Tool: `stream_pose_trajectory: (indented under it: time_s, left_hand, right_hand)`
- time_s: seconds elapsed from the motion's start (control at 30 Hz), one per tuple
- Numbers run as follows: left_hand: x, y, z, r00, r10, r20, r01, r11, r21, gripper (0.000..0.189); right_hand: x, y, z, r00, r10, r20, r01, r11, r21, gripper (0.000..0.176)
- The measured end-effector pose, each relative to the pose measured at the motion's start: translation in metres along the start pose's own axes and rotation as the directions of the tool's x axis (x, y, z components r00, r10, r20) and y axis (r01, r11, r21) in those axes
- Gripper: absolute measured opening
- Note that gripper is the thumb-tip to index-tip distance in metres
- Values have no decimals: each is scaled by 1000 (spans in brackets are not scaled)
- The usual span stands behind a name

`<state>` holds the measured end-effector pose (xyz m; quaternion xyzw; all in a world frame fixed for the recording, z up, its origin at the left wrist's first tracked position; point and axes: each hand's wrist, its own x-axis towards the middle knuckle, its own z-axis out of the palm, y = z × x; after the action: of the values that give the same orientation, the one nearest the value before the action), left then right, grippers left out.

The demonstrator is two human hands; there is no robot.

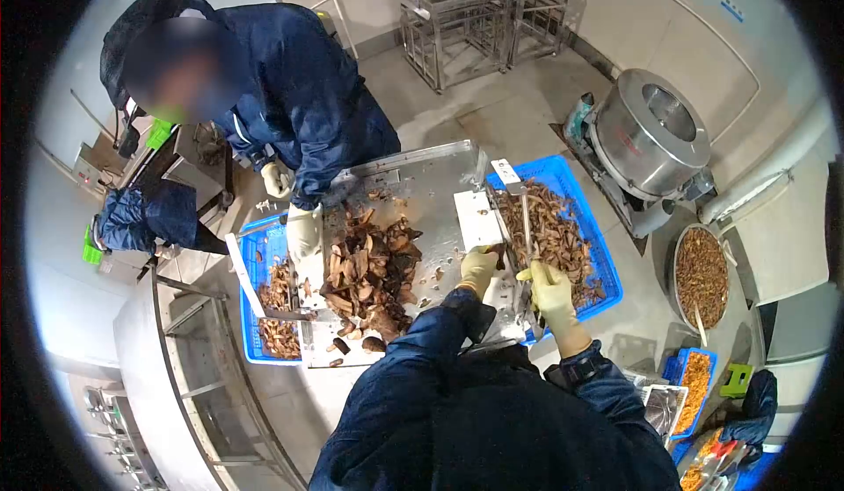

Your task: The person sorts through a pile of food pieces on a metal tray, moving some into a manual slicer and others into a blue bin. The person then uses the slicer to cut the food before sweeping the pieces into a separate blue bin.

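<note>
My left hand (479, 269), in a pale glove, is closed at the lower edge of a white cutting board (477, 218), on what looks like a dark brown mushroom piece (500, 252). To its right, my gloved right hand (551, 287) is closed around a knife (527, 223) whose narrow blade points away from me. A heap of brown mushroom pieces (371, 267) lies on the metal table (431, 174) left of my hands. Beyond the knife, a blue basket (587, 196) holds many sliced pieces (563, 236).
Across the table a co-worker in dark blue leans in, one gloved hand (304, 232) near another blue basket (252, 302) of slices. A second knife (286, 315) lies there. A steel drum machine (651, 135) and a round pan (679, 267) of brown pieces stand right.
</note>
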<state>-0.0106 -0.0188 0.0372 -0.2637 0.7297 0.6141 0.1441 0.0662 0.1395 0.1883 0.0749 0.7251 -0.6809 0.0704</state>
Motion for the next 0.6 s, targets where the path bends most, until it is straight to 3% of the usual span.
stream_pose_trajectory:
  time_s: [0.07,0.1,0.2,0.23,0.33,0.37,0.43,0.5,0.6]
  left_hand:
    - [4,-5,12,979,-21,-202,42,994,98,37]
    - [12,-6,15,977,-44,-210,75,987,142,47]
    - [21,-9,20,971,-27,-238,73,979,189,48]
    - [20,-9,19,972,-20,-232,53,989,136,43]
    - [-21,25,-11,1000,-8,2,8,987,158,38]
    - [-11,8,-4,998,20,-58,-13,993,120,36]
    - [-13,11,-8,999,31,-22,-26,979,202,39]
    - [-9,11,-4,997,34,-70,-11,951,309,43]
    - [-15,6,0,987,93,-131,-52,956,288,44]
  right_hand:
    - [0,14,-1,999,-44,1,44,999,31,36]
    - [-2,15,-1,999,-54,6,54,998,14,36]
    - [-4,8,0,998,-67,17,66,998,5,36]
    - [-5,3,0,999,-40,23,40,999,20,36]
    - [-2,-6,-1,999,20,36,-20,1000,2,37]
    - [-2,-13,-1,998,44,38,-44,999,9,37]
    - [-2,-26,-2,988,141,57,-144,988,54,31]
    - [-1,-23,-1,990,136,37,-137,990,24,31]
    - [-1,-19,2,999,40,2,-40,999,-17,33]
